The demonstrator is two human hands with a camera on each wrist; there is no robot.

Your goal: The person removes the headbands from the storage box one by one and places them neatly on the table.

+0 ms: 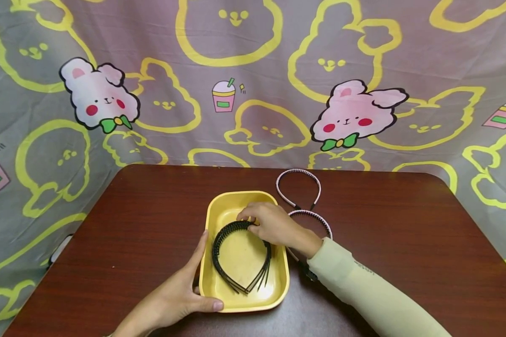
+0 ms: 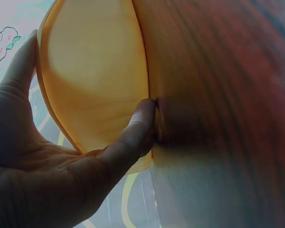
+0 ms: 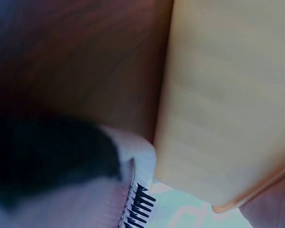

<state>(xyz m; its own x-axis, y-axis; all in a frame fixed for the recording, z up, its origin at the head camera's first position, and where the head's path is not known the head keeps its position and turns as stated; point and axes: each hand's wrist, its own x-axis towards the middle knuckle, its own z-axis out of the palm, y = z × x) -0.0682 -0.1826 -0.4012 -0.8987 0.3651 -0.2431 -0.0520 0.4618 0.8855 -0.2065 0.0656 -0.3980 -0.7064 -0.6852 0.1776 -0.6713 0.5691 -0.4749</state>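
Note:
A yellow plastic tray (image 1: 253, 305) stands near the front of the table, with several black toothed headbands (image 1: 216, 252) stacked inside it. My left hand (image 1: 174, 292) grips the tray's near left corner, thumb at the front rim and a finger along the left wall. In the left wrist view the thumb (image 2: 137, 123) presses low on the tray's outer wall (image 2: 95, 71). My right hand (image 1: 276, 224) reaches over the right rim and pinches the upper right of the black headbands between thumb and curled fingers. The right wrist view shows the tray's outer wall (image 3: 228, 95); the pinching fingertips are hidden there.
To the right of the tray lie two pale headbands with black teeth and dark tips, a far one (image 1: 277, 185) and a nearer one (image 1: 312, 215) partly under the right forearm. Brown wooden table (image 1: 405, 248) spreads around them. A patterned curtain (image 1: 253, 56) hangs behind.

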